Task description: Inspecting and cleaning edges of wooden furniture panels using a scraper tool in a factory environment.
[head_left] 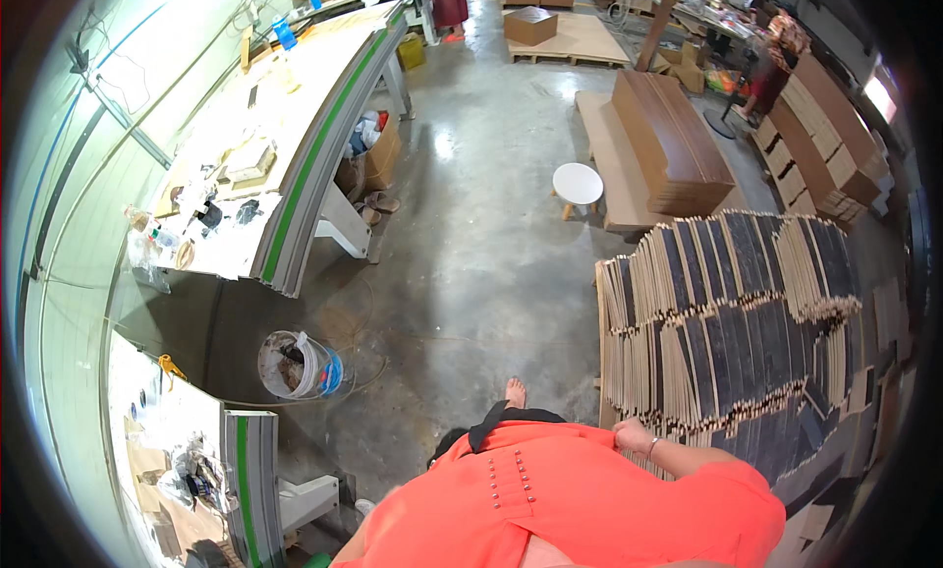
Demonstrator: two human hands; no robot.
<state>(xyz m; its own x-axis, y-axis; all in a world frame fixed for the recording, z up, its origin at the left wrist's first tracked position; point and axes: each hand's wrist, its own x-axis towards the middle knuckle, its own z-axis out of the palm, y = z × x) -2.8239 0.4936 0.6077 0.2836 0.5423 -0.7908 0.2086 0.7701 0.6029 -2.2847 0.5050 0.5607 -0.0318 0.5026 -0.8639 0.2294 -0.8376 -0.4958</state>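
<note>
My right hand [634,434] is at the side of my orange top [589,480], with a bracelet [652,448] on its wrist. Its fingers are curled closed against the hem, and what they hold, if anything, is hidden. Just beyond that hand, to the right, rise stacks of thin dark-faced boards [707,347] with pale edges. My left hand is out of sight, behind the orange top or beyond the lower edge. One bare foot [516,392] shows ahead of a black cloth at my waist.
A white bucket [295,365] stands left on the concrete floor [452,224], near a thin hose. Long workbenches [314,165] with green-striped edges run along the left. Ahead are a round white stool [578,184] and stacked brown panels [673,141]. Another person [781,52] is at the far right.
</note>
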